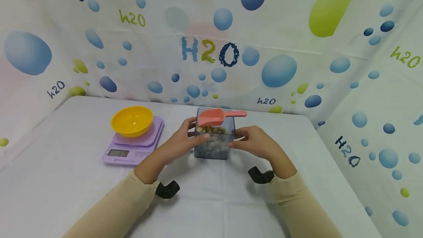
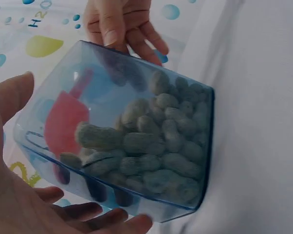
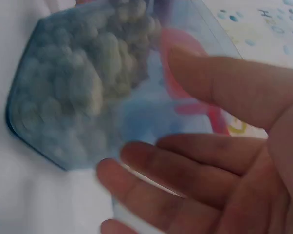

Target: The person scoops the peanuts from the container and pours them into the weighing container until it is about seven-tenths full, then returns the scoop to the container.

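A clear bluish plastic container [image 1: 214,150] stands on the table between the two hands, partly filled with unshelled peanuts [image 2: 151,141]. A pink scoop [image 1: 211,117] lies at its top, its handle reaching past the right rim. My left hand [image 1: 181,140] is at the container's left side, with the thumb out in front and loosely extended fingers along the wall. On the opposite side is my right hand [image 1: 256,142], its fingers fairly straight and close to the wall. Whether the fingertips press on the plastic I cannot tell.
To the left, a yellow bowl [image 1: 132,121] sits on a purple digital kitchen scale [image 1: 127,155] with a lit display. White cloth covers the table [image 1: 211,208], and a printed backdrop [image 1: 158,47] rises behind it. Black wrist mounts [image 1: 167,189] stick out below both hands.
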Action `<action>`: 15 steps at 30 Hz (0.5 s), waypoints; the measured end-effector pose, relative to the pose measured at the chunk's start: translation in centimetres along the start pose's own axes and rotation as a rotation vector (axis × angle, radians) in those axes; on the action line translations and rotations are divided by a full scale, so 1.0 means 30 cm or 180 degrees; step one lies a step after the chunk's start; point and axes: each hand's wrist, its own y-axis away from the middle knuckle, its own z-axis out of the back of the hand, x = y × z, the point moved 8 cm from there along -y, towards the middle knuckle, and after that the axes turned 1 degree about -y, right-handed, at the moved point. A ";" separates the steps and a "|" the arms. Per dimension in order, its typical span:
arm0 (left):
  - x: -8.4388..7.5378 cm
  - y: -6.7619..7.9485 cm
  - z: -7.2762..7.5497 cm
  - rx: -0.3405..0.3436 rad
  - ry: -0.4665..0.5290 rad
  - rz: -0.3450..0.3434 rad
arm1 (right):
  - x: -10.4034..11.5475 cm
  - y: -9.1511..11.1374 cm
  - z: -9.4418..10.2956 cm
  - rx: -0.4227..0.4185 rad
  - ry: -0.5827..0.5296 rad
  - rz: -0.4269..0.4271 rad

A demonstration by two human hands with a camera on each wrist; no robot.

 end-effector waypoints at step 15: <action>-0.095 0.019 0.054 -0.0540 -0.1517 -0.0871 | 0.211 -0.002 0.196 -0.1343 0.1529 0.0832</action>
